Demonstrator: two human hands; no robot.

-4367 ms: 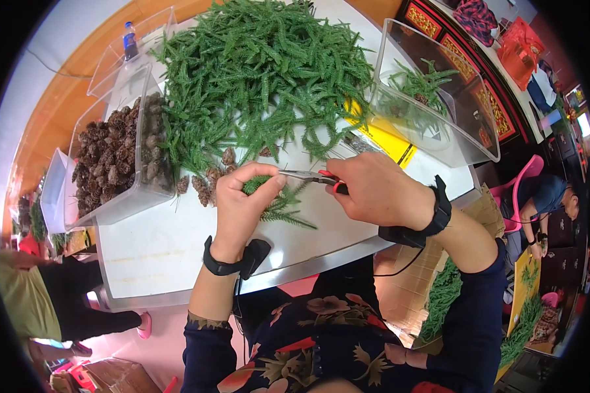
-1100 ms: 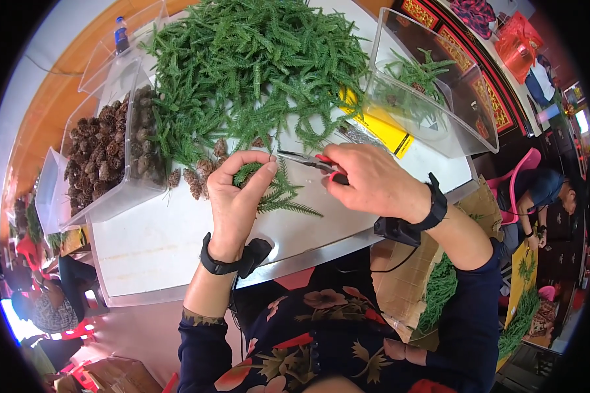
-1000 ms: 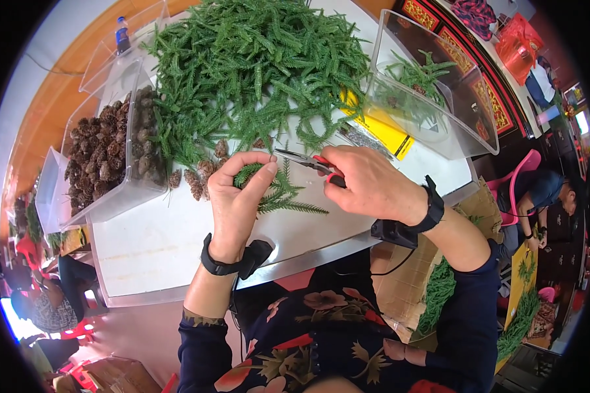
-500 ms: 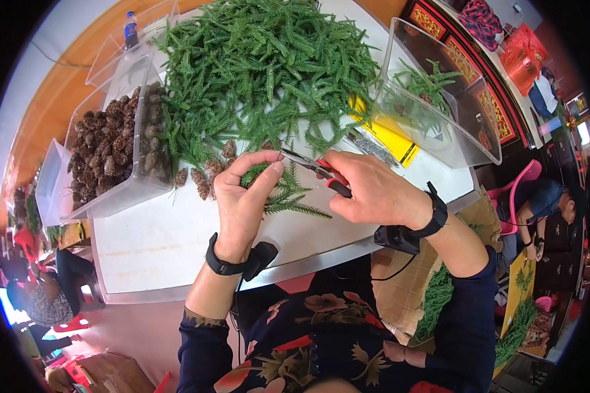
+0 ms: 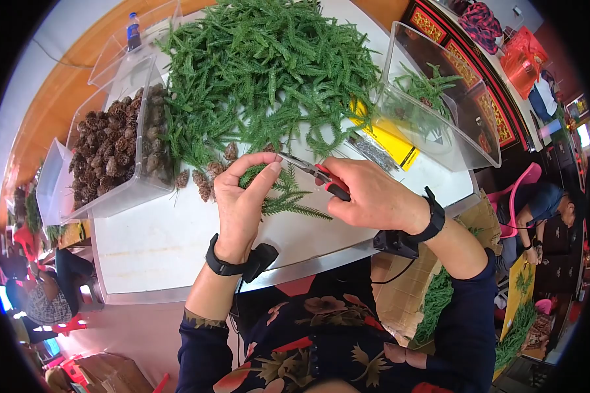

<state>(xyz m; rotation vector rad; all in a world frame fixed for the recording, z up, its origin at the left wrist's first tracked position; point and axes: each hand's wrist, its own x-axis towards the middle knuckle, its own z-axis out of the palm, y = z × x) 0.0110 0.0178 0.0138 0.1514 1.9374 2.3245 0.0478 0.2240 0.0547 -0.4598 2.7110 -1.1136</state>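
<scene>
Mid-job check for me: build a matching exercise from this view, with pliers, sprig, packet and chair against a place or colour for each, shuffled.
Things:
1. Pliers
2. Sprig
3. Packet
4. Chair

Places or colours:
A. Yellow
B. In the right hand
C. Pink
D. In the left hand

Pairs: 1-B, 2-D, 3-A, 4-C

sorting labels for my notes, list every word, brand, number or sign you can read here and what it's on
No text is clear enough to quote.
Small bottle with a blue cap: too small to read.
Yellow package: any print is too small and blurred to read.
Red-and-gold panels: gold designs; cannot tell whether they are writing.
Pliers: no lettering can be made out.
</scene>
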